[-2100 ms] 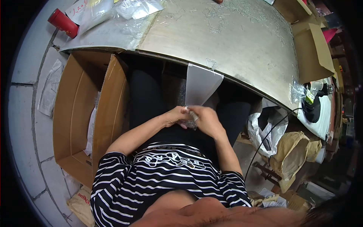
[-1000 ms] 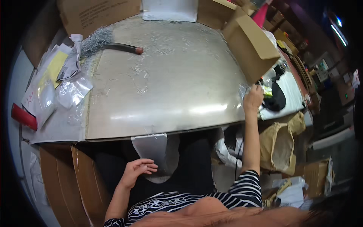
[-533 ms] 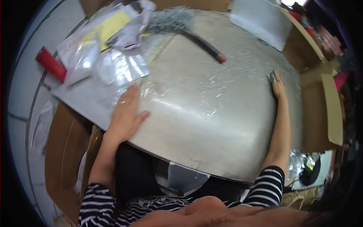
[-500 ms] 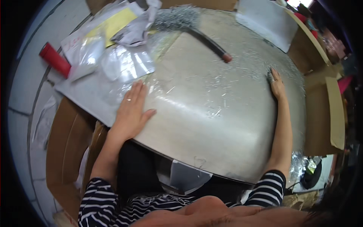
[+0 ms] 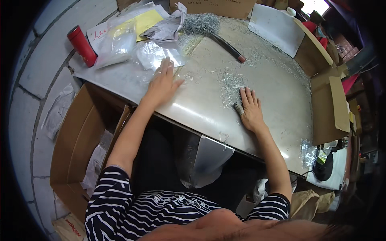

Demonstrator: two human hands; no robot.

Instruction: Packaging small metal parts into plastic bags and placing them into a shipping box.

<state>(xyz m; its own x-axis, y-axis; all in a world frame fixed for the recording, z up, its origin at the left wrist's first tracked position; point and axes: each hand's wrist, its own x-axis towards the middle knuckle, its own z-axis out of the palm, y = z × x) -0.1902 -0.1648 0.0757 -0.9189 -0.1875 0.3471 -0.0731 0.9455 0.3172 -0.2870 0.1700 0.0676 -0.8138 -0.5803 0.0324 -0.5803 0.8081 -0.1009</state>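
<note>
My right hand (image 5: 251,111) lies flat on the metal tabletop (image 5: 201,92), fingers stretched, at the near right edge of a loose patch of small shiny metal pins (image 5: 230,85). A dark wrap covers its thumb. Slightly blurred, my left hand (image 5: 161,84) is spread over the table's left part, its fingertips at the clear plastic bags (image 5: 157,56). Neither hand grips anything. Beyond them lies a dark curved bar with a reddish end (image 5: 227,47), its far end against a dense heap of pins (image 5: 201,24).
A red cylindrical flask (image 5: 82,46) stands at the left edge beside papers (image 5: 148,22) and a filled plastic bag (image 5: 116,42). Cardboard (image 5: 323,100) walls the right side. An open carton (image 5: 74,140) sits below left. A person (image 5: 317,30) is at the far right.
My right hand has swept left and nearer from the table's right side, and the pins now lie in a denser patch beside it. My left hand has shifted a little right and farther away.
</note>
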